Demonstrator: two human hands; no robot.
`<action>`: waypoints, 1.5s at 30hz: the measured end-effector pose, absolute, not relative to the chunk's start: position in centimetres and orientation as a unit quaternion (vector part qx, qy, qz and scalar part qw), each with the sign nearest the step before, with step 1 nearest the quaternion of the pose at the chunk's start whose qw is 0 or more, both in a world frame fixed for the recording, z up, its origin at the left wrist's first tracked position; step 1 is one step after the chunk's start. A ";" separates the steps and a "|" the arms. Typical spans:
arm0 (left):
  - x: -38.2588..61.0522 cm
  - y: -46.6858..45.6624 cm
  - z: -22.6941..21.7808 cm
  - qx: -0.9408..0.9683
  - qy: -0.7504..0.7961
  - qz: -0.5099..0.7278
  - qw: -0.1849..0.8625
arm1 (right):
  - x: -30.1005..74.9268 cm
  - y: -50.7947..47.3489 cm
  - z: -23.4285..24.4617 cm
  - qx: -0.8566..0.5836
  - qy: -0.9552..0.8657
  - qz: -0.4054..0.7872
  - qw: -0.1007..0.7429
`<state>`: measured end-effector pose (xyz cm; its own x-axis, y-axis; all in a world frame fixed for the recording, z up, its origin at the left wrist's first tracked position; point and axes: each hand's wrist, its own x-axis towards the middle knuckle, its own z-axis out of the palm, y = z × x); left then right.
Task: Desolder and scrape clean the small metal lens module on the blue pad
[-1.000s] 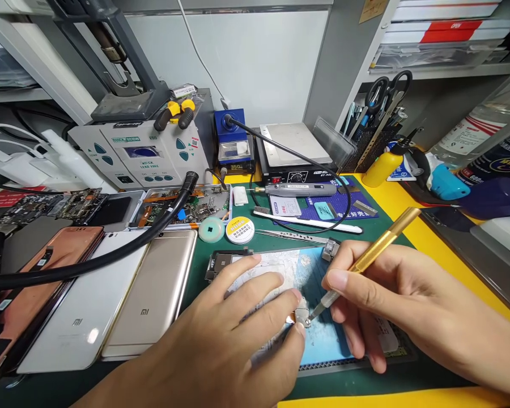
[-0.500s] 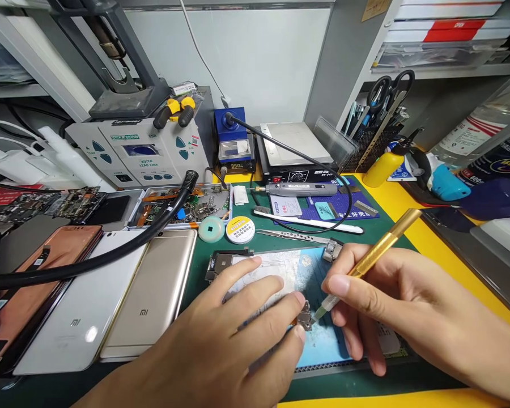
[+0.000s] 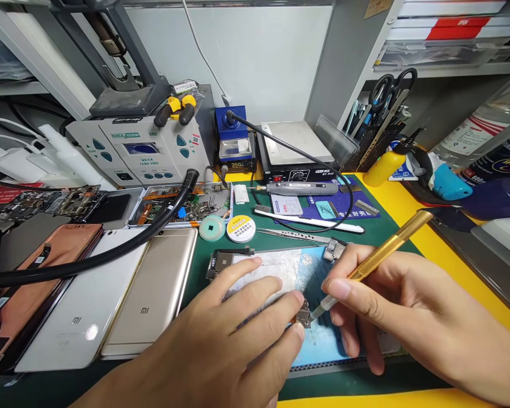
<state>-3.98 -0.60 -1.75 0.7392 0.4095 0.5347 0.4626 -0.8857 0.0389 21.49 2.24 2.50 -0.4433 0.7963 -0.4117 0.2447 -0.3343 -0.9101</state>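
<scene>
My right hand [image 3: 399, 309] is closed in a pen grip around a gold-handled craft knife [image 3: 386, 247]. Its blade tip touches a small metal part [image 3: 305, 315] lying on an opened phone frame [image 3: 280, 272] with a blue inner surface. My left hand [image 3: 233, 334] rests on that frame, with its fingertips pressed against the small metal part and pinning it down. The palm hides the frame's lower left portion.
Several phones lie at the left, among them a gold one [image 3: 153, 294] and a white one [image 3: 74, 317]. A black hose [image 3: 110, 252] crosses them. A soldering station [image 3: 140, 153], hot plate [image 3: 293, 150], parts tray [image 3: 182, 207], tweezers [image 3: 293, 235] and yellow bottle [image 3: 385, 164] stand behind.
The knife handle has tilted slightly lower and to the right, with the blade tip still at the small part. My left hand has barely moved.
</scene>
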 end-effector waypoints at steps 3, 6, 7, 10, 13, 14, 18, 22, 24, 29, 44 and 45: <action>-4.0 -1.0 -1.2 -0.933 -0.256 -0.253 0.029 | 21.6 2.1 2.3 -0.496 -0.543 0.648 0.200; -4.0 -1.0 -0.9 -0.930 -0.267 -0.250 0.022 | 21.7 2.0 1.9 -0.504 -0.548 0.640 0.189; -4.0 -0.9 -0.9 -0.929 -0.261 -0.259 0.029 | 21.8 1.9 1.8 -0.506 -0.549 0.638 0.188; -4.1 -0.5 -1.3 -0.930 -0.236 -0.278 0.047 | 21.9 1.8 1.5 -0.502 -0.551 0.639 0.190; -4.2 -0.2 -1.7 -0.930 -0.229 -0.282 0.054 | 21.9 1.9 1.7 -0.490 -0.548 0.647 0.204; -4.3 -0.1 -1.8 -0.929 -0.227 -0.286 0.056 | 21.8 2.0 1.8 -0.487 -0.542 0.651 0.212; -4.3 -0.2 -1.7 -0.927 -0.226 -0.294 0.058 | 21.6 2.2 2.1 -0.483 -0.508 0.670 0.245; -4.3 -0.3 -1.6 -0.930 -0.227 -0.284 0.060 | 21.4 2.1 1.9 -0.480 -0.471 0.692 0.261; -4.3 -0.3 -1.7 -0.929 -0.232 -0.282 0.061 | 21.4 2.1 1.9 -0.484 -0.455 0.699 0.265; -4.1 -0.5 -1.9 -0.922 -0.242 -0.295 0.058 | 21.3 2.1 1.9 -0.485 -0.477 0.680 0.272; -4.0 -1.5 -1.8 -0.879 -0.333 -0.340 -0.029 | 22.1 2.7 2.2 -0.483 -0.473 0.696 0.240; -3.9 -1.5 -1.8 -0.881 -0.331 -0.335 -0.031 | 22.1 2.7 2.2 -0.477 -0.474 0.699 0.242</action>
<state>-3.91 -1.48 -1.84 0.5553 0.6048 0.5709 0.5638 -0.7784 0.2762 22.12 2.72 2.18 -0.4270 0.7911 -0.4380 0.1132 -0.4338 -0.8939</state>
